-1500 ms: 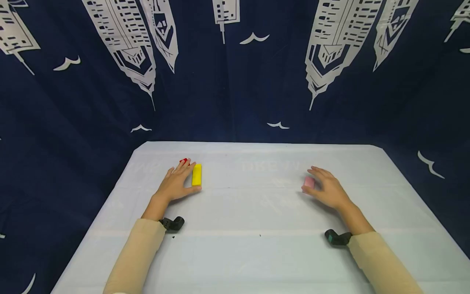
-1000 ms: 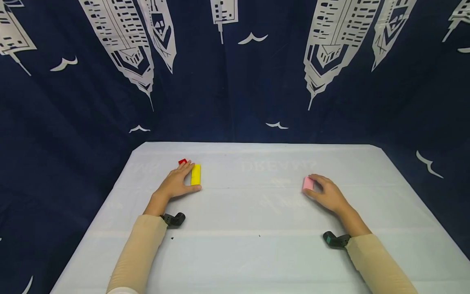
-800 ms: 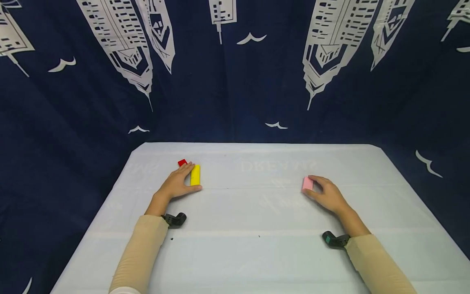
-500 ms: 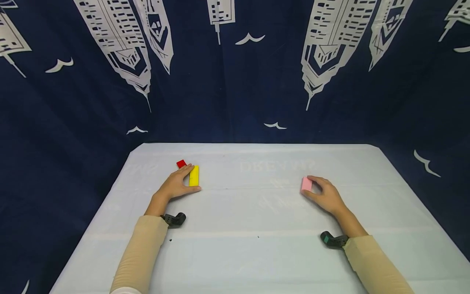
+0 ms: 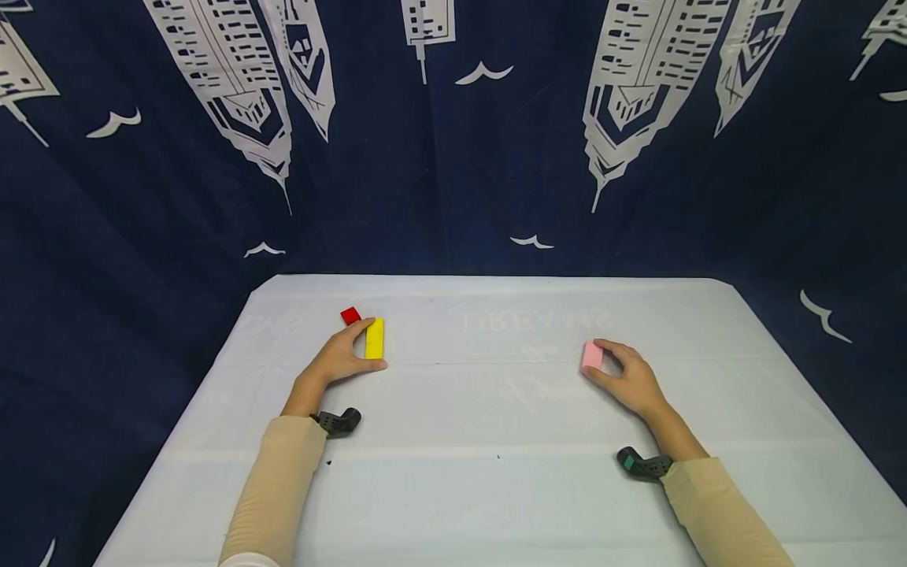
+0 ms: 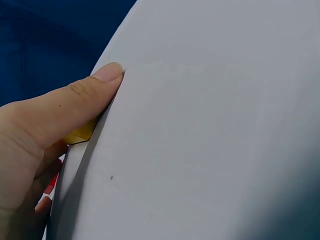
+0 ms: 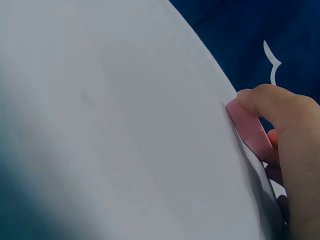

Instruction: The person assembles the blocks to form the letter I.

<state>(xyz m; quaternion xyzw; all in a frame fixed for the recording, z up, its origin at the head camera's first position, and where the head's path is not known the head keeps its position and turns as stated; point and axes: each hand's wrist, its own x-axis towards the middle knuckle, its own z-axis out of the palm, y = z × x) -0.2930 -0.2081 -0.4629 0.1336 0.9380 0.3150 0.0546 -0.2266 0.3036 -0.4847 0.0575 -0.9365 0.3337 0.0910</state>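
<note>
On the left of the white table, my left hand (image 5: pixel 340 358) holds a yellow rectangular block (image 5: pixel 375 340) lengthwise, thumb at its near end and fingertips at its far end. In the left wrist view the thumb covers most of that yellow block (image 6: pixel 82 134). A small red block (image 5: pixel 350 316) lies just beyond the left fingers. Over on the right, my right hand (image 5: pixel 632 382) pinches a pink block (image 5: pixel 592 355) between thumb and fingers. The right wrist view shows the thumb on one end of the pink block (image 7: pixel 249 129). Both held blocks appear to be on the tabletop.
The white-covered table (image 5: pixel 482 409) spreads between the hands, with tiny dark specks on it. Behind its far edge hangs a dark blue curtain (image 5: pixel 453 173) with white building and bird prints. Each wrist wears a small black camera (image 5: pixel 340 422).
The left fingers have drawn in to the yellow block's far end, uncovering more of the red block. The right hand has closed from a spread pose onto the pink block. The view shifted slightly.
</note>
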